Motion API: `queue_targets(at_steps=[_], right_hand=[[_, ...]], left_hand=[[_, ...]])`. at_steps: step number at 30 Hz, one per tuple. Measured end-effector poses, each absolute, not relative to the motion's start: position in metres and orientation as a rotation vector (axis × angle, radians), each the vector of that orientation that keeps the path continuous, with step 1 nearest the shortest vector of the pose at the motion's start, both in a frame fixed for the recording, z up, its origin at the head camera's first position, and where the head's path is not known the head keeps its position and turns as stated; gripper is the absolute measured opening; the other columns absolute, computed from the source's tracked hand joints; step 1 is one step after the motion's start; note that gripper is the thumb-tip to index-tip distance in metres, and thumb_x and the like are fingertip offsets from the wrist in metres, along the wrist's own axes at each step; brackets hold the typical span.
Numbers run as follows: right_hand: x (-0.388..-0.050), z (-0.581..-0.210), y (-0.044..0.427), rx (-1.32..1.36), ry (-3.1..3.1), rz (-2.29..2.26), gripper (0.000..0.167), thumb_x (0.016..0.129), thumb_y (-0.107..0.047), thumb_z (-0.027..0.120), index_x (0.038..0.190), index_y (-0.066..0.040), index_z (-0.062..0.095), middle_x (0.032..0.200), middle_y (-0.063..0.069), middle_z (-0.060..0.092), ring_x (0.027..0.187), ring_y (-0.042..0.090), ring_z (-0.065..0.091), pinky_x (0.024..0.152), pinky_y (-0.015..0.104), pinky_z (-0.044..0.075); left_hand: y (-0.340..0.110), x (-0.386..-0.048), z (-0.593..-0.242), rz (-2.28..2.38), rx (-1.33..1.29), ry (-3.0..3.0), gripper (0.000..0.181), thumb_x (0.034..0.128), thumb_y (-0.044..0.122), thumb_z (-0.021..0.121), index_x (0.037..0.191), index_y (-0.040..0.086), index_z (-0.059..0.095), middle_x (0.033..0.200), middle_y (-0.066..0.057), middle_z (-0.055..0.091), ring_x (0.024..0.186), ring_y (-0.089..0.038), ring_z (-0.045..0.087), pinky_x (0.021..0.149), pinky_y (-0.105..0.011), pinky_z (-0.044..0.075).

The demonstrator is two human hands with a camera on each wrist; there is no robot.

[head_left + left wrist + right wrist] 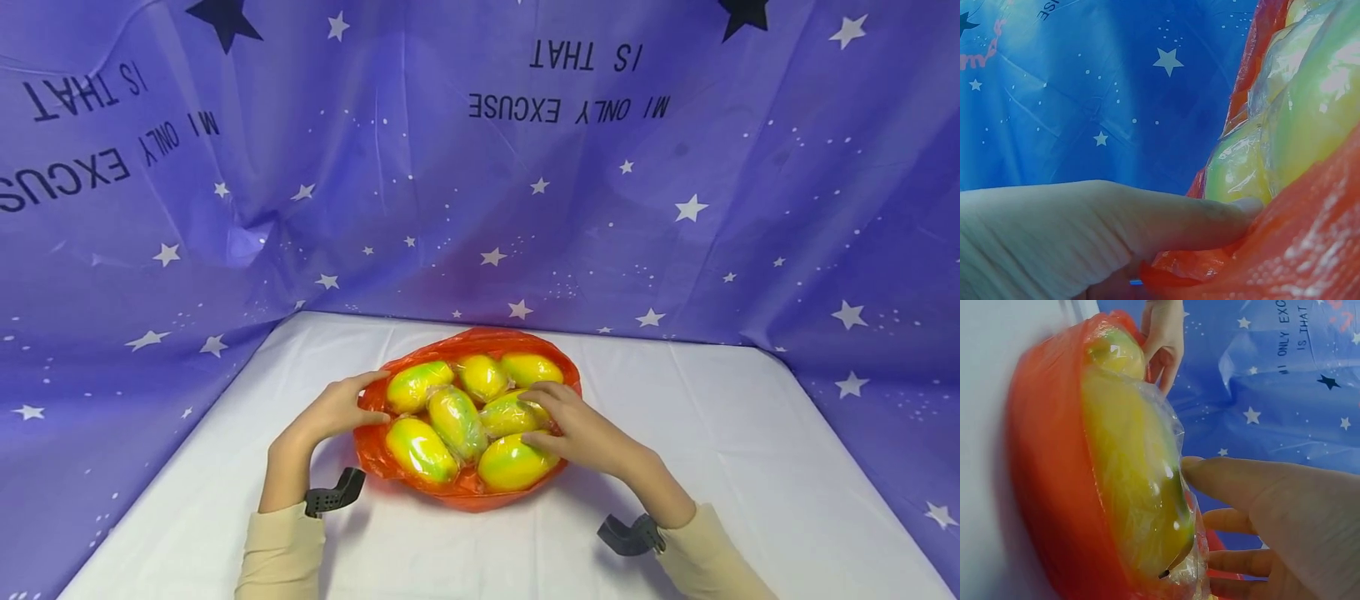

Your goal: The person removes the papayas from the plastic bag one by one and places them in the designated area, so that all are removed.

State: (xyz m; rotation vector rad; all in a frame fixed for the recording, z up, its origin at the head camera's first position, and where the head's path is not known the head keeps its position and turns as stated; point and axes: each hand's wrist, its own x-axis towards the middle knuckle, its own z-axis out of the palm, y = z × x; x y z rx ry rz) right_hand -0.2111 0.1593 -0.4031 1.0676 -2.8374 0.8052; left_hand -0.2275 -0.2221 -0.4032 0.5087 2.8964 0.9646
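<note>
Behind and beside the worktop [720, 433] hangs a purple cloth [517, 217], the largest item, enclosing the work area. The white worktop supports the red bag [480, 502], which sits near its middle, mouth upward, with the rim spread wide; this position leaves the contents exposed and within reach of both hands. The left hand [337, 408] is at the bag's left side and pinches the rim: the left wrist view shows the thumb over the inner face and other fingers below, outside the plastic. This hold probably steadies the rim and keeps the mouth spread. The right hand [585, 433] is over the bag's right side with its fingers apart, thumb at the lower right fruit [513, 462] and fingertips over the middle right fruit [510, 414]; contact appears light, and no firm grip is shown. Seven yellow-green fruits lie inside the bag, packed side by side, apparently so that they brace one another. Clear film [1175, 425] covers the fruits, presumably to protect the skins. The smallest items, a left bracket [336, 493] and a right bracket [630, 536], are black and worn at the wrists, leaving the fingers unobstructed.
</note>
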Motion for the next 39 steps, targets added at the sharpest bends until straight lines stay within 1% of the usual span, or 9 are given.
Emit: queue_targets(at_steps=[6,10,14,18,22,26,30,39], right_hand=[[-0.208,-0.402,0.157,1.068,-2.847,0.761,0.054,0.090,-0.042,0.067,0.133,-0.013,0.056,0.140,0.016,0.042,0.127,0.030,0.041,0.102,0.048,0.038],[-0.203,-0.399,0.154,1.091,-2.826,0.718,0.055,0.087,-0.044,0.069,0.131,-0.013,0.058,0.141,0.014,0.043,0.127,0.029,0.042,0.103,0.047,0.038],[-0.197,-0.395,0.154,1.111,-2.819,0.673,0.053,0.085,-0.040,0.073,0.129,-0.013,0.059,0.138,0.013,0.046,0.125,0.028,0.044,0.102,0.046,0.038],[-0.192,-0.391,0.154,1.113,-2.825,0.644,0.052,0.081,-0.032,0.078,0.126,-0.013,0.061,0.131,0.009,0.049,0.118,0.026,0.048,0.099,0.045,0.041],[-0.191,-0.389,0.154,1.134,-2.817,0.640,0.050,0.077,-0.027,0.081,0.122,-0.013,0.064,0.121,0.003,0.052,0.107,0.019,0.049,0.092,0.040,0.045],[-0.192,-0.389,0.153,1.181,-2.809,0.628,0.047,0.076,-0.023,0.081,0.118,-0.013,0.065,0.111,-0.001,0.052,0.101,0.014,0.048,0.089,0.035,0.046],[-0.191,-0.392,0.153,1.201,-2.822,0.594,0.047,0.074,-0.024,0.082,0.117,-0.014,0.065,0.111,-0.002,0.051,0.102,0.014,0.048,0.091,0.035,0.046],[-0.190,-0.397,0.153,1.228,-2.821,0.529,0.055,0.072,-0.028,0.083,0.121,-0.015,0.063,0.111,-0.003,0.051,0.103,0.014,0.048,0.092,0.035,0.045]], left_hand=[[-0.223,-0.227,-0.405,0.963,0.494,2.895,0.067,0.0812,0.023,0.077,0.137,0.000,0.050,0.135,-0.024,0.052,0.125,-0.044,0.044,0.102,-0.059,0.032],[-0.224,-0.227,-0.407,0.954,0.492,2.901,0.067,0.0809,0.024,0.077,0.137,0.000,0.050,0.134,-0.024,0.052,0.124,-0.045,0.045,0.102,-0.059,0.032],[-0.224,-0.227,-0.408,0.944,0.490,2.902,0.067,0.0806,0.024,0.078,0.136,-0.001,0.051,0.133,-0.025,0.053,0.124,-0.045,0.045,0.102,-0.059,0.032],[-0.224,-0.227,-0.408,0.936,0.489,2.900,0.068,0.0804,0.025,0.078,0.137,-0.001,0.051,0.133,-0.025,0.052,0.124,-0.045,0.045,0.101,-0.059,0.033],[-0.224,-0.227,-0.406,0.938,0.484,2.901,0.068,0.0804,0.025,0.078,0.137,-0.001,0.050,0.134,-0.025,0.052,0.124,-0.045,0.045,0.101,-0.060,0.033],[-0.225,-0.228,-0.404,0.936,0.488,2.911,0.068,0.0799,0.025,0.078,0.137,-0.001,0.051,0.133,-0.025,0.053,0.123,-0.045,0.046,0.101,-0.060,0.033],[-0.224,-0.228,-0.405,0.934,0.494,2.906,0.068,0.0800,0.025,0.078,0.137,-0.001,0.051,0.133,-0.025,0.053,0.122,-0.045,0.046,0.101,-0.059,0.034],[-0.223,-0.227,-0.404,0.941,0.494,2.903,0.067,0.0797,0.023,0.079,0.136,-0.001,0.051,0.133,-0.024,0.053,0.122,-0.044,0.047,0.100,-0.059,0.034]])
